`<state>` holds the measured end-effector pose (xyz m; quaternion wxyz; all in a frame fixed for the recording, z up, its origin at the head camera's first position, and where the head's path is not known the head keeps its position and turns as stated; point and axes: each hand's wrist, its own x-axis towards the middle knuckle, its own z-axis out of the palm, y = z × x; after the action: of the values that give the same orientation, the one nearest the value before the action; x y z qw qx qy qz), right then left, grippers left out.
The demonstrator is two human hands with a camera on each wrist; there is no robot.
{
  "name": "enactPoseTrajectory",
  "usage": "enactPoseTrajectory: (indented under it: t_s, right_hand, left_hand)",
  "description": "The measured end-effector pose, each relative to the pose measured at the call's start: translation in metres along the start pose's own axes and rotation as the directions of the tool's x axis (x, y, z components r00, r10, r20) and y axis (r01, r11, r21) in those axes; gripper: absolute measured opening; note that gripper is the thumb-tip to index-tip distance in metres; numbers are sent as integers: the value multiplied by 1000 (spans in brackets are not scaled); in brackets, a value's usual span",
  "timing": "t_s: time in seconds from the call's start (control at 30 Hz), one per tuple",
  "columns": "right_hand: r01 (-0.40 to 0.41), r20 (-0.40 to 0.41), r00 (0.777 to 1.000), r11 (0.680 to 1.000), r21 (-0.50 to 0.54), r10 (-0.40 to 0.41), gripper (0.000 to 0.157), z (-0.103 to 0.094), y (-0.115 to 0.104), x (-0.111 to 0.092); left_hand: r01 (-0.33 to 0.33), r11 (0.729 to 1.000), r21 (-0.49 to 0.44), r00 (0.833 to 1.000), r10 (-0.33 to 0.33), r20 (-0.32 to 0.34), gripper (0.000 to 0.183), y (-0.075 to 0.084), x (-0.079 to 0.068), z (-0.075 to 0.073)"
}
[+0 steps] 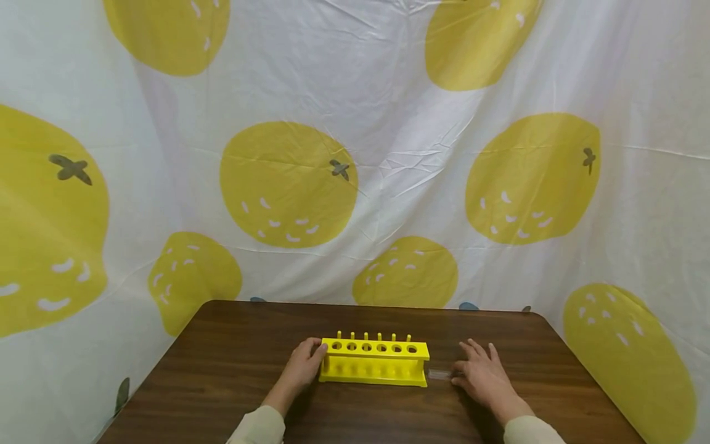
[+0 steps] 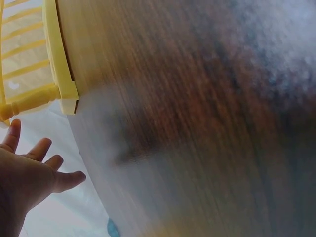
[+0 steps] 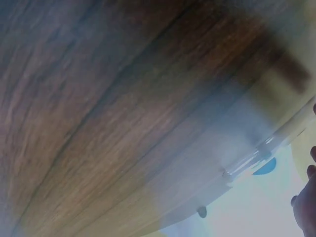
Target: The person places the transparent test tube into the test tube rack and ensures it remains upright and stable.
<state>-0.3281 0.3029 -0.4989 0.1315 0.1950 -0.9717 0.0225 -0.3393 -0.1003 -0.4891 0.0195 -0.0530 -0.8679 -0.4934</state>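
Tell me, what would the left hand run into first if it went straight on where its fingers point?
Most likely the left end of the yellow rack. The left hand is right at that end and its thumb seems to touch it, though contact is hard to judge.

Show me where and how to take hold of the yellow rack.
Take the yellow rack by the short ends of its top plate, probably one hand from each side: it stands upright and is long and narrow, with pegs rising along the back, so the ends likely give the cleaner hold.
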Motion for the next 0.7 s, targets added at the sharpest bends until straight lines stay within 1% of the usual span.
enactPoseTrajectory:
  t_s: [0.1,0.23,0.33,0.47,0.7]
  right_hand:
    - [12,-56,998,999,-30,-13,16,-1,2,-2]
    - [-29,-123,992,999,-33,25,15,-4,4,-1]
    - [-68,-177,982,998,-6,66,14,-7,4,1]
    - [-97,-241,965,994,42,105,14,-11,3,5]
    - [-131,-302,937,978,163,176,14,-17,-5,10]
  left_hand:
    - [-1,1000,-3,1000,1,1,45,0,0,0]
    - [-7,1000,-10,1000,7,0,45,0,-1,-1]
    - [-16,1000,-13,1000,16,0,44,0,-2,-1]
    - [-23,1000,-17,1000,23,3,43,1,-2,-2]
    - [-17,1000,-24,1000,17,5,44,1,-3,-2]
